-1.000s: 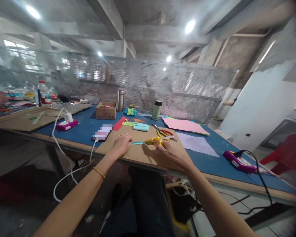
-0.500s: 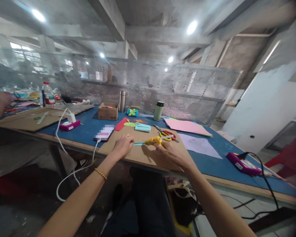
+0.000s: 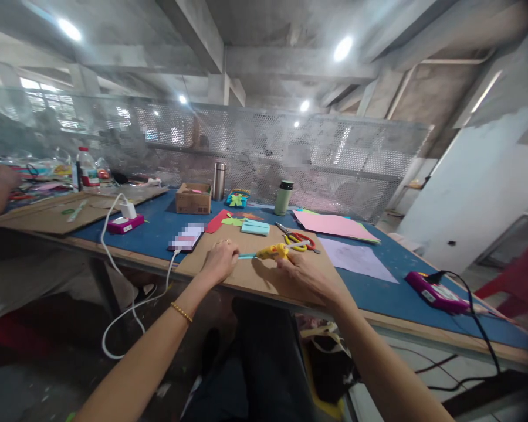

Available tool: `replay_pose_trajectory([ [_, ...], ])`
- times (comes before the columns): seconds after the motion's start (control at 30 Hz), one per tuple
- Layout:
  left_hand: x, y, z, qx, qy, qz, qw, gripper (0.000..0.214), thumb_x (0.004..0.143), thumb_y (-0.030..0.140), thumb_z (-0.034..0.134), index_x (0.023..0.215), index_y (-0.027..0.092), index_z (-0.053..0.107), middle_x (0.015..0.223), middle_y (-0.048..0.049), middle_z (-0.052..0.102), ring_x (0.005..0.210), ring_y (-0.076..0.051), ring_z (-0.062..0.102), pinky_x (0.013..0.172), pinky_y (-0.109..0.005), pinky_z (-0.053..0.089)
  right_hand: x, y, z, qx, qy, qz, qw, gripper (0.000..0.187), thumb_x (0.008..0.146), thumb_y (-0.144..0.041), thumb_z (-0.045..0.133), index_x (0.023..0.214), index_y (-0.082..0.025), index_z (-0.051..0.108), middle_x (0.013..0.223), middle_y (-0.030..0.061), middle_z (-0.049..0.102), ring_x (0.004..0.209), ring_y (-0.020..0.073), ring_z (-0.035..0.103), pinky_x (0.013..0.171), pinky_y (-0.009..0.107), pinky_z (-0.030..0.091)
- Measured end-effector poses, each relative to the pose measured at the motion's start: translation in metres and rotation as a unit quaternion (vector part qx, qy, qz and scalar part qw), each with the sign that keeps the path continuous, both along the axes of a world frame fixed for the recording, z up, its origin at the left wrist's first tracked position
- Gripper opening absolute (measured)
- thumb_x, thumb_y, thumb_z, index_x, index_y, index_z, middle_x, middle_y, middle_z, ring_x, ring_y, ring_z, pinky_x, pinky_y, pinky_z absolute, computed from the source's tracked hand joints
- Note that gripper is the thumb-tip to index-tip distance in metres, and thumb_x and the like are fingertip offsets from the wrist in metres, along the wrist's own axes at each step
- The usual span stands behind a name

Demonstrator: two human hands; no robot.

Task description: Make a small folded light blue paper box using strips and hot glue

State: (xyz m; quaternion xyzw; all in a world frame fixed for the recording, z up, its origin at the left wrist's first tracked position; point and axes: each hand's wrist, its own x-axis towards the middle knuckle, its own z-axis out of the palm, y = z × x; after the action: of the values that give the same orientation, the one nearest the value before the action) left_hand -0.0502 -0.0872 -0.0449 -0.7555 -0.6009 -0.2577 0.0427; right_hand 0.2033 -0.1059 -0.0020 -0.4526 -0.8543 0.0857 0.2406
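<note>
My right hand is closed around a yellow glue gun, with a pale glue stick out of its back. The gun's nozzle points left, at a narrow blue paper strip. Fingers of my left hand press together on the strip's left end. Whether the nozzle touches the paper I cannot tell. Both hands are over a cardboard sheet. Behind them lie a folded light-blue paper piece, a green paper cutout, red paper, and scissors with red and yellow handles.
A phone on a white cable lies left of the cardboard. Pink sheets, a lilac sheet and a purple power strip are on the right. A green bottle, steel flask and cardboard box stand behind.
The glue gun has shifted very slightly left along the blue strip. My left hand stays at the strip's end.
</note>
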Motion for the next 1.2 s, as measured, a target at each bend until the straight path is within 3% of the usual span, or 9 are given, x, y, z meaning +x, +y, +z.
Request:
replay_pose_trajectory([
  [0.5, 0.000, 0.001, -0.002, 0.012, -0.015, 0.002, 1.000, 0.019, 0.086, 0.017, 0.051, 0.090, 0.021, 0.068, 0.097, -0.0066, 0.066, 0.097, -0.022, 0.058, 0.086, -0.033, 0.044, -0.010, -0.005, 0.008, -0.026, -0.011, -0.003, 1.000, 0.025, 0.089, -0.045, 0.052, 0.090, -0.025, 0.067, 0.083, 0.0071, 0.066, 0.077, 0.0226, 0.059, 0.072, 0.033, 0.044],
  [0.77, -0.009, -0.008, 0.004, -0.025, -0.063, -0.001, 0.998, 0.022, 0.087, 0.012, 0.049, 0.100, 0.018, 0.065, 0.101, -0.0072, 0.067, 0.097, -0.021, 0.059, 0.088, -0.033, 0.045, -0.007, -0.008, 0.015, -0.037, 0.001, -0.030, 0.999, 0.031, 0.094, -0.044, 0.045, 0.091, -0.024, 0.068, 0.083, 0.0067, 0.066, 0.077, 0.0216, 0.059, 0.074, 0.032, 0.044],
  [1.03, -0.014, -0.006, 0.002, -0.014, -0.081, -0.012, 0.997, 0.017, 0.085, 0.009, 0.051, 0.090, 0.016, 0.065, 0.096, -0.0075, 0.066, 0.095, -0.021, 0.059, 0.086, -0.032, 0.044, -0.035, -0.017, 0.019, -0.081, -0.018, -0.033, 0.996, 0.039, 0.097, -0.043, 0.038, 0.092, -0.017, 0.067, 0.082, 0.0070, 0.066, 0.071, 0.0171, 0.056, 0.065, 0.027, 0.040],
  [1.2, -0.019, -0.008, 0.006, -0.029, -0.062, 0.010, 0.998, 0.015, 0.085, 0.013, 0.054, 0.087, 0.018, 0.069, 0.095, -0.0067, 0.068, 0.096, -0.022, 0.060, 0.086, -0.033, 0.043, -0.029, -0.011, 0.014, -0.062, -0.026, -0.042, 0.997, 0.038, 0.096, -0.044, 0.040, 0.093, -0.020, 0.068, 0.081, 0.0062, 0.066, 0.069, 0.0169, 0.057, 0.062, 0.026, 0.039],
])
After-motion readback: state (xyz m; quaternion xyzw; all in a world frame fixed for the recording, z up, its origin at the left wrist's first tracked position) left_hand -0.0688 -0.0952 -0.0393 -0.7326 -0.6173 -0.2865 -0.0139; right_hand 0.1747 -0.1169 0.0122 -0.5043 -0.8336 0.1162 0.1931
